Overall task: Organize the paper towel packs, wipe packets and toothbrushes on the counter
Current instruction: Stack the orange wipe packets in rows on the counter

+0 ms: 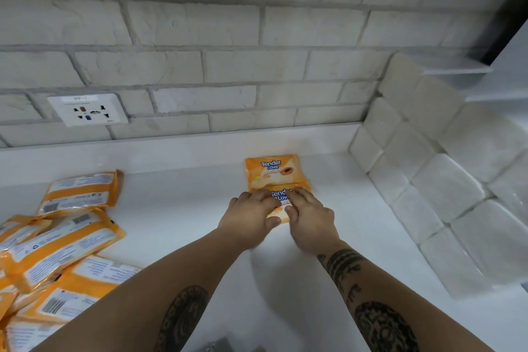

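Forearms extended to frame centre. Left hand [251, 213] and right hand [311, 217] grip lower wipe packet [281, 196], fingers bent over top, thumbs at lower edge.

Orange wipe packets [273, 168]: glossy plastic film. Counter [185, 208]: smooth, white, slight sheen. Brick wall [228, 23]: rough, matt.
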`<state>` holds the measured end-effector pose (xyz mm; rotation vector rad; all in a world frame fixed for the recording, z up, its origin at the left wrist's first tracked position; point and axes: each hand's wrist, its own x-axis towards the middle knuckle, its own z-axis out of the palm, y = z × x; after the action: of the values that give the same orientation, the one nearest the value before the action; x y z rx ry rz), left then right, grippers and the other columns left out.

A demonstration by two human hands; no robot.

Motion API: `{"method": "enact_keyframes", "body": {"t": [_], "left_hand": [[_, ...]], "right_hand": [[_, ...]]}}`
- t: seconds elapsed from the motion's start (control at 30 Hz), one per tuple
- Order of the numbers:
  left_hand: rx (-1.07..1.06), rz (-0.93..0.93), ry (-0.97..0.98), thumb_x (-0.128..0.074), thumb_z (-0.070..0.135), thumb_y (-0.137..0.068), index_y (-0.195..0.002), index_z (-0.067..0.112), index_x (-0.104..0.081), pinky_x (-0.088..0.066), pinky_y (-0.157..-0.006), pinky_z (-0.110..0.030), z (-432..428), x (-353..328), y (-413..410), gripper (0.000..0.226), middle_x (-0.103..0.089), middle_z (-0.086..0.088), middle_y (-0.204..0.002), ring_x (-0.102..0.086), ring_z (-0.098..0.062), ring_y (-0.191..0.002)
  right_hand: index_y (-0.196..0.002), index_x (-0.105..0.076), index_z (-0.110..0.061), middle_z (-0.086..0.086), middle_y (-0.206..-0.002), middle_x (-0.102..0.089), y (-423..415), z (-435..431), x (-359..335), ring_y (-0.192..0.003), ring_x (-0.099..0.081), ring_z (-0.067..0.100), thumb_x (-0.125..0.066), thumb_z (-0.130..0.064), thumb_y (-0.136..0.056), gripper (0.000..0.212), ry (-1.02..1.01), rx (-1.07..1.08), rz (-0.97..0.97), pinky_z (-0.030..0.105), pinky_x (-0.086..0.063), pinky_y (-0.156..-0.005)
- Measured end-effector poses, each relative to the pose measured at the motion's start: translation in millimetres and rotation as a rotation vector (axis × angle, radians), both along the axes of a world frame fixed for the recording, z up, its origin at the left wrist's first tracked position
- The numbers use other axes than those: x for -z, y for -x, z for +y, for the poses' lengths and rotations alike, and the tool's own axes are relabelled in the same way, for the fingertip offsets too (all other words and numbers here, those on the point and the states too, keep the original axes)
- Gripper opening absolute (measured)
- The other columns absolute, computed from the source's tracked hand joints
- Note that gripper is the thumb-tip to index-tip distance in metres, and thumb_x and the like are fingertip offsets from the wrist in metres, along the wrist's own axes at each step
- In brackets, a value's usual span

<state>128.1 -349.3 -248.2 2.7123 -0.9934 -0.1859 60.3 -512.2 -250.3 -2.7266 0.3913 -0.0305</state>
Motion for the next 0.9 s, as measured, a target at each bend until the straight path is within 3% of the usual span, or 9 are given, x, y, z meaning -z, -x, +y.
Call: {"method": "enact_keyframes", "body": {"t": [0.13, 0.2, 0.33, 0.4, 0.53, 0.7, 0.9], "left_hand": [[0.013, 0.017, 0.046, -0.046, 0.049, -0.101, -0.144, 0.041, -0.047, -0.038, -0.108, -0.044, 12, -8, 7, 0.044, -0.036, 0.006, -0.158, -0.039, -0.029, -0.137], [-0.002, 0.003, 0.052, -0.045, 0.048, -0.101, -0.142, 0.039, -0.049, -0.041, -0.106, -0.044, 29, -14, 10, 0.042, -0.038, 0.004, -0.157, -0.041, -0.029, -0.135], [-0.089, 0.015, 0.027, -0.047, 0.044, -0.101, -0.138, 0.035, -0.054, -0.043, -0.103, -0.042, 84, -23, 12, 0.039, -0.042, 0.004, -0.154, -0.045, -0.027, -0.133], [-0.149, 0.020, 0.020, -0.049, 0.040, -0.100, -0.138, 0.034, -0.056, -0.043, -0.102, -0.040, 116, -27, 11, 0.039, -0.045, 0.005, -0.152, -0.047, -0.025, -0.131], [-0.295, -0.013, 0.015, -0.049, 0.037, -0.098, -0.135, 0.031, -0.059, -0.045, -0.101, -0.039, 216, -37, 13, 0.038, -0.051, 0.005, -0.145, -0.050, -0.024, -0.128], [-0.504, -0.049, 0.057, -0.049, 0.033, -0.096, -0.129, 0.027, -0.066, -0.047, -0.102, -0.039, 353, -49, 28, 0.037, -0.060, 0.001, -0.135, -0.052, -0.025, -0.127], [-0.954, 0.076, 0.022, -0.055, 0.031, -0.093, -0.128, 0.031, -0.063, -0.046, -0.104, -0.040, 501, -57, 55, 0.036, -0.056, 0.004, -0.137, -0.045, -0.023, -0.132]], "right_hand": [[-0.153, -0.042, -0.032, -0.007, -0.164, -0.032, 3, -1, -2, -0.152, -0.024, 0.017, -0.037, -0.037, -0.109, 0.044, -0.041, 0.000, -0.051, 0.043, -0.029, -0.113], [-0.147, -0.051, -0.033, -0.006, -0.163, -0.036, 4, 3, -4, -0.155, -0.019, 0.023, -0.038, -0.035, -0.108, 0.041, -0.012, 0.003, -0.133, 0.044, -0.025, -0.114], [-0.128, -0.069, -0.026, -0.002, -0.151, -0.052, 10, 36, -17, -0.149, -0.032, 0.030, -0.038, -0.038, -0.099, 0.045, -0.090, -0.004, -0.268, 0.050, -0.025, -0.114], [-0.125, -0.071, -0.026, -0.002, -0.147, -0.055, 12, 59, -18, -0.144, -0.039, 0.029, -0.050, -0.035, -0.103, 0.031, -0.095, -0.051, -0.257, 0.051, -0.028, -0.111], [-0.124, -0.071, -0.031, -0.009, -0.147, -0.054, 10, 138, -20, -0.143, -0.041, 0.018, -0.061, -0.025, -0.100, 0.026, -0.152, -0.195, -0.218, 0.038, -0.027, -0.107], [-0.126, -0.067, -0.037, -0.016, -0.150, -0.048, 4, 256, -26, -0.146, -0.035, 0.011, -0.057, -0.034, -0.102, 0.027, -0.199, -0.386, -0.169, 0.039, -0.023, -0.114], [-0.131, -0.061, -0.040, -0.022, -0.143, -0.048, 2, 410, -46, -0.139, -0.037, 0.006, -0.049, -0.037, -0.105, 0.028, -0.244, -0.632, -0.119, 0.033, -0.018, -0.110]]}}
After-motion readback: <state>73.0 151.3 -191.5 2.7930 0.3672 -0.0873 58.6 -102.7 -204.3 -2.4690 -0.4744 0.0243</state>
